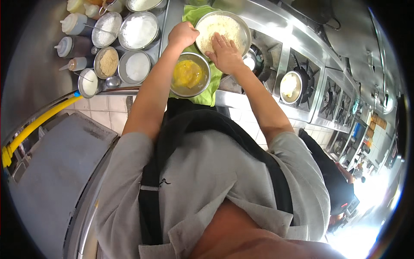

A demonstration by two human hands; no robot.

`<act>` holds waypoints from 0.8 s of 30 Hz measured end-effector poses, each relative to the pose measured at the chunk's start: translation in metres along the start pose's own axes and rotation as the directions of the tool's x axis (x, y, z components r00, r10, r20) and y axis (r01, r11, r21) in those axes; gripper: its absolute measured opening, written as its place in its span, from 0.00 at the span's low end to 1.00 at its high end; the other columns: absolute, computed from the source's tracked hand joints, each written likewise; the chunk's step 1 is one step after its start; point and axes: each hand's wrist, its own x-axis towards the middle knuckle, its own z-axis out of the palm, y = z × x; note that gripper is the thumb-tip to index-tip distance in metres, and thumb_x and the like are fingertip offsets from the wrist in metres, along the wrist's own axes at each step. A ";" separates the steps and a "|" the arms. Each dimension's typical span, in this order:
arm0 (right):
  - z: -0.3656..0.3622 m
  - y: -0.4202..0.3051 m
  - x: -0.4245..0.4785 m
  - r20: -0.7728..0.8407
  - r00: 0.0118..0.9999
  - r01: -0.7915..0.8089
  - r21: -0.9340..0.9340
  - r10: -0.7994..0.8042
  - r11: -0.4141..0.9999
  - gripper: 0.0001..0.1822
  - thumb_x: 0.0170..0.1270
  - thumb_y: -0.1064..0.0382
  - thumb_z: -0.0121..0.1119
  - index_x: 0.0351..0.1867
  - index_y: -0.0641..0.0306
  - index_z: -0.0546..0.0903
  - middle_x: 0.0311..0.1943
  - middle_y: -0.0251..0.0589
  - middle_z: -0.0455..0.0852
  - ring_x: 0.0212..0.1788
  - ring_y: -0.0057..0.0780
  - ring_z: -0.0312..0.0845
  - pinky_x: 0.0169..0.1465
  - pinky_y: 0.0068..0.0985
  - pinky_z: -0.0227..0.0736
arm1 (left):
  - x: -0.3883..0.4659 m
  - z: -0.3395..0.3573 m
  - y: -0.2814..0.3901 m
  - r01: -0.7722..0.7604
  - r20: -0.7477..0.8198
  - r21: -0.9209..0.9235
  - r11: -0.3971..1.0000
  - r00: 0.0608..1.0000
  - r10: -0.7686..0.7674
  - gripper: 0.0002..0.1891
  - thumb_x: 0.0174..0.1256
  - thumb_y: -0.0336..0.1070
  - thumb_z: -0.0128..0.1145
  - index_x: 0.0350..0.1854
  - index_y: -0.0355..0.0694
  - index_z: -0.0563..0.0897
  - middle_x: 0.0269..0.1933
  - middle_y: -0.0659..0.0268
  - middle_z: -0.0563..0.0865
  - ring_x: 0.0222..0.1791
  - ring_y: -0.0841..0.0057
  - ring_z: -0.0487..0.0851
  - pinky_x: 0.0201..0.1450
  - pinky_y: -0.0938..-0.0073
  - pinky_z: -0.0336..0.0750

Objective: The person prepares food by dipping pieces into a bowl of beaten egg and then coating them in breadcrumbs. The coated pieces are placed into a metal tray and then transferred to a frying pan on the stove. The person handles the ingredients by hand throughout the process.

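Note:
My left hand is closed at the left rim of a metal bowl of pale breadcrumb-like crumbs, with the thumb against the rim. Palm down, my right hand rests on the crumbs inside that bowl, its fingers extended and slightly spread. Anything under the palm is hidden. Nearer to me, below my left hand, stands a second metal bowl with yellow beaten egg in it. A bright green cloth lies beneath both bowls.
Several metal bowls of white powder and a bowl of tan paste stand left, beside squeeze bottles. Right are gas burners, one bearing a small metal bowl. A person in black stands farther right.

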 end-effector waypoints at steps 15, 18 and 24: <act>-0.001 0.007 -0.008 0.088 0.996 -0.007 0.002 0.006 1.000 0.37 0.74 0.39 0.39 0.71 0.68 0.63 0.75 0.48 0.59 0.76 0.41 0.54 0.75 0.50 0.49 | 0.018 -0.009 0.000 0.015 -0.023 0.007 1.000 1.000 -0.015 0.16 0.51 0.47 0.59 0.40 0.46 0.89 0.41 0.57 0.89 0.42 0.58 0.87 0.47 0.60 0.79; -0.007 0.006 -0.014 0.099 0.995 -0.006 -0.051 0.011 0.999 0.36 0.75 0.40 0.39 0.71 0.67 0.63 0.74 0.47 0.60 0.76 0.41 0.54 0.76 0.50 0.47 | 0.015 -0.004 -0.001 -0.011 -0.011 0.002 1.000 1.000 0.011 0.17 0.51 0.48 0.60 0.39 0.44 0.88 0.39 0.55 0.89 0.42 0.58 0.87 0.47 0.61 0.79; -0.008 0.010 0.021 0.030 0.999 -0.015 -0.031 0.016 0.999 0.35 0.75 0.40 0.37 0.71 0.67 0.63 0.75 0.49 0.57 0.78 0.41 0.50 0.77 0.47 0.45 | 0.012 -0.010 0.006 0.026 0.032 0.033 0.999 0.999 -0.027 0.17 0.52 0.47 0.59 0.42 0.45 0.88 0.43 0.57 0.89 0.46 0.60 0.86 0.49 0.61 0.79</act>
